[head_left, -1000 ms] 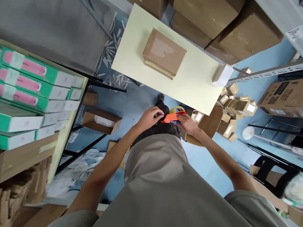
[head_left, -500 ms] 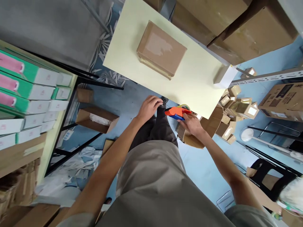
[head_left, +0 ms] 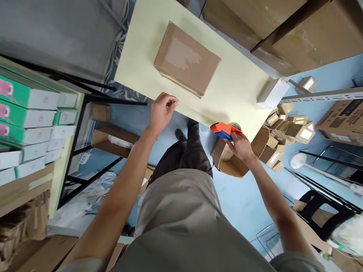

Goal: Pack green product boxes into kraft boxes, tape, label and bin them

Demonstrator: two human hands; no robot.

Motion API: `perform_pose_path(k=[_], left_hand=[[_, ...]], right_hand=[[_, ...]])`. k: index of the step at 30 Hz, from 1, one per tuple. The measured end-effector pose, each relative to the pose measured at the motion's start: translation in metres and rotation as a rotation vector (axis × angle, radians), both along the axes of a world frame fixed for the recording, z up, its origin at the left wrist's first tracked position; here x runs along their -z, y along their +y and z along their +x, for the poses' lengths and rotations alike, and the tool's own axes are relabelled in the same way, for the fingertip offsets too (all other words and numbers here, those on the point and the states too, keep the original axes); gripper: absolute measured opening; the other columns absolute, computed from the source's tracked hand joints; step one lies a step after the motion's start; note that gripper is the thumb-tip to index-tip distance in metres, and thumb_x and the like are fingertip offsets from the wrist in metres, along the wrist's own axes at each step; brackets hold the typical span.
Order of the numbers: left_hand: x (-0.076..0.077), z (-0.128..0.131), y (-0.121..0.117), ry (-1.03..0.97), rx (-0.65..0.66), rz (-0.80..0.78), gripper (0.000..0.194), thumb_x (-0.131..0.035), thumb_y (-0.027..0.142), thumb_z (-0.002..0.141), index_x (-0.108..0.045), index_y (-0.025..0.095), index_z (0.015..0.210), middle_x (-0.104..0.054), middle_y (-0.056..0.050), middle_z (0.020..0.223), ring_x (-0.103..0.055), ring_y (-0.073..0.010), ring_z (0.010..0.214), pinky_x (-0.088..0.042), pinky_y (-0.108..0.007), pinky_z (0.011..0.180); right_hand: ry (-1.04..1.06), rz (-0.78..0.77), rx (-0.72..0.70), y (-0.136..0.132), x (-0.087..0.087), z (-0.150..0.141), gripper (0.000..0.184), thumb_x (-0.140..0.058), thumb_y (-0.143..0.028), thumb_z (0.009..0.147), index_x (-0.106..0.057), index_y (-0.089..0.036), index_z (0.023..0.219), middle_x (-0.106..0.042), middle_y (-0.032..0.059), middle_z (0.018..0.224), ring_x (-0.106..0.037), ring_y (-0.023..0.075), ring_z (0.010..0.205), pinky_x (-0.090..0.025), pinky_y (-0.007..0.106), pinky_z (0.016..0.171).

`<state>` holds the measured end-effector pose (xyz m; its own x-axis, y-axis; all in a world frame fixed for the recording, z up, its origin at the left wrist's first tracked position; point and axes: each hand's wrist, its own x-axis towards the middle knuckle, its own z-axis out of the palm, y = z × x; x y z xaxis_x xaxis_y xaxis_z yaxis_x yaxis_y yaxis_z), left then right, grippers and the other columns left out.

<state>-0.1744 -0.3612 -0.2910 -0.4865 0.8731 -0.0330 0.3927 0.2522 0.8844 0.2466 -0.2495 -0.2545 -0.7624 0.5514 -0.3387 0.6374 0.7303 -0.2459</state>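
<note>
My right hand [head_left: 242,146] is wrapped round an orange and blue tape dispenser [head_left: 224,130], with a yellowish roll of tape partly showing behind it. The dispenser is at the table's near edge, toward the right. Near that same edge, farther left, my left hand [head_left: 163,113] has its fingers curled together in a pinch. What they hold, if anything, is too small to make out. A brown cardboard box [head_left: 187,56] lies closed on the pale yellow table [head_left: 136,56], beyond both hands and touched by neither. Shiny clear tape shows on its top and near side.
At the table's right end stands a small white box [head_left: 273,93]. Below that corner is an open carton [head_left: 231,162], with a heap of small cartons [head_left: 295,130] beyond. Left, a shelf holds stacked green-and-white boxes [head_left: 31,113]. Large cartons [head_left: 269,34] stand behind the table.
My left hand has moved up and left toward the table edge. My right hand has shifted slightly right with the tape dispenser, so the two hands are farther apart.
</note>
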Motion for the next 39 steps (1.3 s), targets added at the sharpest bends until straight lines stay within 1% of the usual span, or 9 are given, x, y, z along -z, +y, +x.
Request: perform_pose_path(k=[8,14,17,21,25,29,33,36,39], left_hand=[[0.050,0.010,0.038,-0.075,-0.281,0.009,0.011,-0.068,0.030,0.106,-0.078,0.025,0.104,-0.079,-0.005,0.109,-0.074,-0.0165,0.085,-0.064,-0.030,0.086],[0.081,0.010,0.060,-0.250,-0.387,0.039,0.025,-0.068,0.049,0.110,-0.074,0.025,0.113,-0.079,-0.006,0.107,-0.079,-0.0180,0.099,-0.067,-0.034,0.100],[0.091,0.024,0.071,-0.313,-0.487,0.055,0.042,-0.059,0.063,0.114,-0.068,0.028,0.134,-0.077,-0.009,0.126,-0.080,-0.0201,0.115,-0.066,-0.040,0.113],[0.098,0.051,0.099,-0.396,-0.565,0.056,0.064,-0.043,0.073,0.117,-0.037,0.040,0.171,-0.057,-0.010,0.166,-0.067,-0.0256,0.151,-0.058,-0.047,0.127],[0.095,0.053,0.131,-0.349,-0.466,0.115,0.091,-0.070,0.070,0.107,-0.023,0.037,0.179,-0.045,-0.015,0.178,-0.053,-0.0321,0.164,-0.053,-0.051,0.133],[0.082,0.004,0.137,-0.285,-0.166,0.138,0.103,-0.087,0.068,0.094,-0.032,0.038,0.176,-0.053,-0.013,0.173,-0.056,-0.0306,0.161,-0.046,-0.053,0.138],[0.059,-0.046,0.131,-0.271,0.061,-0.022,0.104,-0.093,0.069,0.085,-0.042,0.038,0.170,-0.059,-0.014,0.169,-0.060,-0.0324,0.157,-0.049,-0.054,0.134],[0.047,-0.058,0.130,-0.251,0.119,-0.087,0.105,-0.091,0.075,0.085,-0.043,0.039,0.170,-0.058,-0.015,0.170,-0.059,-0.0326,0.158,-0.050,-0.054,0.133],[0.041,-0.056,0.130,-0.231,0.166,-0.119,0.108,-0.084,0.083,0.086,-0.038,0.039,0.174,-0.055,-0.016,0.173,-0.058,-0.0320,0.160,-0.049,-0.053,0.134]], right_hand=[[0.086,0.155,0.153,0.033,0.047,-0.051,0.033,-0.044,-0.043,0.120,-0.065,-0.018,0.117,-0.081,0.0200,0.097,-0.075,0.0362,0.095,-0.059,0.058,0.105],[0.083,0.156,0.223,0.038,0.064,-0.072,0.034,-0.043,-0.037,0.120,-0.066,-0.013,0.126,-0.082,0.0203,0.100,-0.077,0.0353,0.098,-0.057,0.058,0.110],[0.103,0.132,0.256,0.034,0.064,-0.077,0.036,-0.044,-0.038,0.120,-0.066,-0.012,0.132,-0.082,0.0204,0.102,-0.078,0.0364,0.101,-0.057,0.060,0.111],[0.043,0.054,0.285,0.025,0.056,-0.082,0.040,-0.042,-0.038,0.120,-0.068,-0.010,0.129,-0.081,0.0236,0.104,-0.078,0.0390,0.103,-0.057,0.062,0.112],[0.067,0.017,0.260,0.006,0.047,-0.090,0.040,-0.042,-0.036,0.120,-0.068,-0.009,0.135,-0.081,0.0242,0.106,-0.077,0.0407,0.108,-0.056,0.064,0.113],[0.074,-0.018,0.169,-0.027,0.042,-0.126,0.039,-0.042,-0.028,0.119,-0.067,-0.008,0.141,-0.081,0.0227,0.110,-0.077,0.0383,0.109,-0.055,0.058,0.116],[0.036,-0.122,0.173,-0.049,0.037,-0.166,0.038,-0.038,-0.021,0.118,-0.068,-0.008,0.138,-0.080,0.0227,0.112,-0.077,0.0357,0.107,-0.054,0.052,0.115],[0.039,-0.138,0.261,-0.053,0.033,-0.151,0.035,-0.040,-0.019,0.117,-0.068,-0.007,0.135,-0.080,0.0244,0.113,-0.077,0.0362,0.106,-0.053,0.052,0.113],[0.033,-0.127,0.367,-0.050,0.030,-0.097,0.029,-0.049,-0.029,0.117,-0.071,-0.010,0.123,-0.082,0.0245,0.108,-0.077,0.0372,0.102,-0.055,0.052,0.106]])
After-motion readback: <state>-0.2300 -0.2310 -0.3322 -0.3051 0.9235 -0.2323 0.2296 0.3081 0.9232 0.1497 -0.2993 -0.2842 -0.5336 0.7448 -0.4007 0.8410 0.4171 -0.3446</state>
